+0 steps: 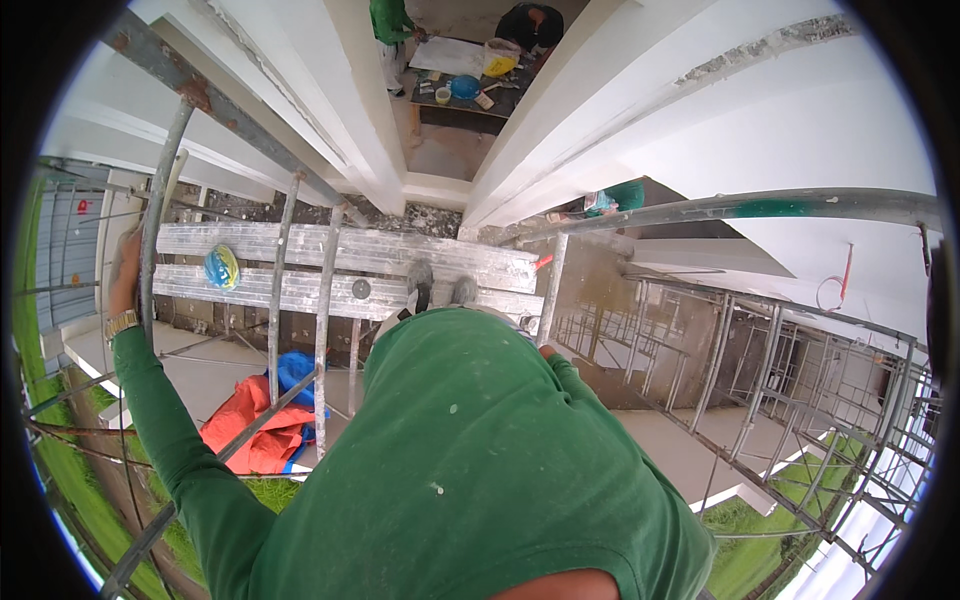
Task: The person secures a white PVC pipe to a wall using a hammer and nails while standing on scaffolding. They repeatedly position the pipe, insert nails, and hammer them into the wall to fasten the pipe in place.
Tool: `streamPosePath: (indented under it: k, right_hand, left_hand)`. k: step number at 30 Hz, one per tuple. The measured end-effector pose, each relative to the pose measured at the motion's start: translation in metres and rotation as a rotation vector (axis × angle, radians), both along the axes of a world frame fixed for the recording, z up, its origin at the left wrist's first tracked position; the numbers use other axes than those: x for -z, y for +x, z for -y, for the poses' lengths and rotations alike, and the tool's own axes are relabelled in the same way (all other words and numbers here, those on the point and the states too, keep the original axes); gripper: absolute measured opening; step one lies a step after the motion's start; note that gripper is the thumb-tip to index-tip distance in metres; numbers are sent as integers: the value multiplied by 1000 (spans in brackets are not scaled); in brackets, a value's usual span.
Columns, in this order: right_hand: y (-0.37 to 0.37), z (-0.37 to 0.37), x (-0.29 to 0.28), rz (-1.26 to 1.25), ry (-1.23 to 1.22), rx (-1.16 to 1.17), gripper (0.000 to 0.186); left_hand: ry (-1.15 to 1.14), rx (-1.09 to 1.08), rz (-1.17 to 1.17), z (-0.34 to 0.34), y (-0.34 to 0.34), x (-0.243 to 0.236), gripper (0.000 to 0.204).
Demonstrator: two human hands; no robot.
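Note:
My left hand [127,265] is at the left beside a metal scaffold upright [151,240], its fingers closed round metal there; exactly which tube is unclear. My right hand [546,351], mostly hidden by my body, is near a short upright [551,287] at the right end of the planks; its fingers cannot be made out. My feet [422,280] stand on corrugated metal planks [330,245] spattered white. A blue and yellow bag or bundle [221,267] lies on them, with a small grey round item [361,289] nearer my feet.
Below lie red [242,425] and blue [295,368] sheets. White beams [530,110] rise ahead. Beyond them a person in green [388,22] and another in dark clothing [525,30] are by a work table [500,110] with containers. More scaffolding [775,360] stands at the right.

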State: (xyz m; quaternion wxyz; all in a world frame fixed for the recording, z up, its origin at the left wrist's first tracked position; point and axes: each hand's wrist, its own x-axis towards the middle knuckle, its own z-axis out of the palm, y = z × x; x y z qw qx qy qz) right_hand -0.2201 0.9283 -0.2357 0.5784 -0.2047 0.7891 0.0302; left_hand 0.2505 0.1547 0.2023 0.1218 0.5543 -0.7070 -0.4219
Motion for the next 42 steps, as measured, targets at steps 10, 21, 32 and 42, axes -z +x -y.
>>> streamPosePath:
  k: [10, 21, 32, 42]
  right_hand:
    - [4, 2, 1, -1, -1, -13, 59]
    - [10, 4, -9, 8, -39, 36, 52]
    - [23, -14, -27, 60, -19, 159, 46]
    - [4, 21, -44, 151, 107, 385, 41]
  left_hand:
    - [-447, 98, 136, -62, -73, -57, 51]
    - [-589, 130, 399, -51, -60, -47, 56]
    - [-475, 155, 270, -18, -28, -20, 37]
    - [-211, 104, 71, -15, -30, -17, 32]
